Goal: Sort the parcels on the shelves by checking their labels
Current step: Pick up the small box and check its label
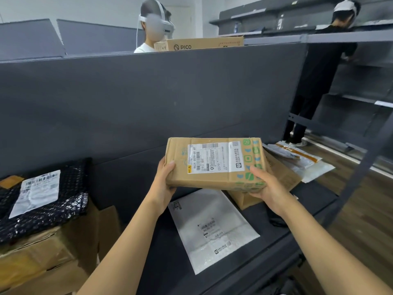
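Note:
I hold a brown cardboard parcel (214, 162) with green print above the dark shelf (297, 237), its white label (212, 158) facing up. My left hand (164, 182) grips its left end, thumb on top. My right hand (266, 186) grips its right front corner, thumb on top. Under it on the shelf lie a white padded mailer (212, 228) and another brown box (282, 177). A black bubble mailer (42, 201) with a white label rests on cardboard boxes (53, 258) at the left.
Flat plastic mailers (302, 160) lie at the shelf's right end. A dark back panel (148, 99) rises behind the shelf. A person in a headset stands beyond it by a PICO box (200, 44). Another person in black stands at grey shelving at the right.

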